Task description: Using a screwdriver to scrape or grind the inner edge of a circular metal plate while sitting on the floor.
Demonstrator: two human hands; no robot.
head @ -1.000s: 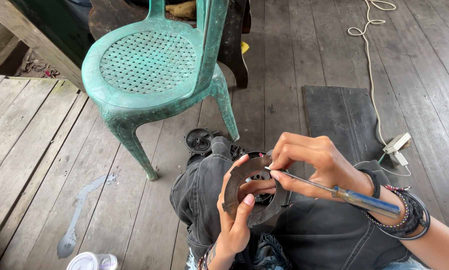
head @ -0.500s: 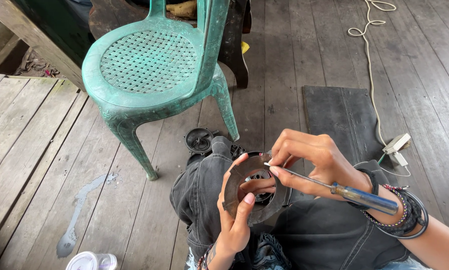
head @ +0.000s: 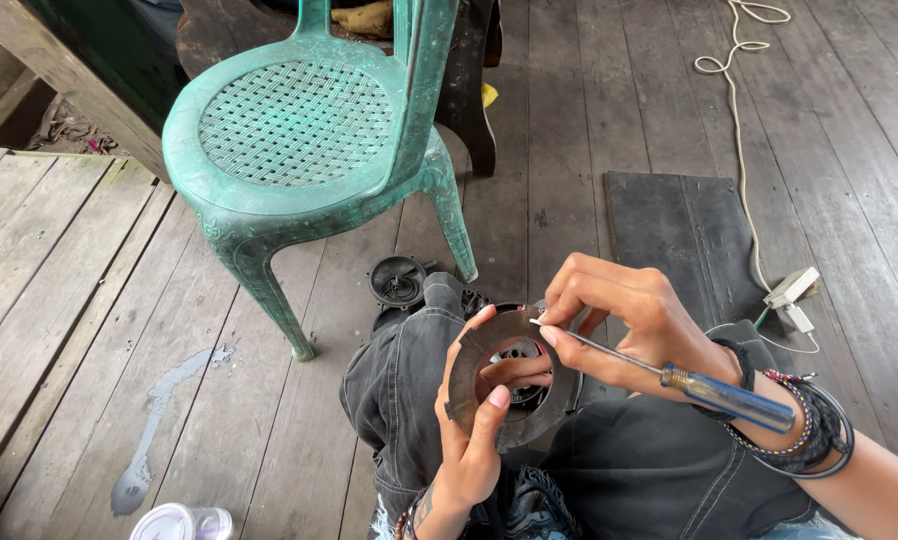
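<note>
My left hand grips a rusty flat metal ring over my lap, thumb on its near rim and fingers through the hole. My right hand holds a screwdriver with a blue and amber handle. Its thin shaft runs left and its tip rests against the ring's upper edge. Several bracelets sit on my right wrist. I sit on the plank floor in dark grey jeans.
A green plastic chair stands to the upper left. A round black part lies by its front leg. A dark mat, a white plug adapter with a cord, and a white lid lie on the wooden floor.
My right hand has drawn back slightly to the right along the ring's rim with the screwdriver tip. The left hand keeps the ring in the same place.
</note>
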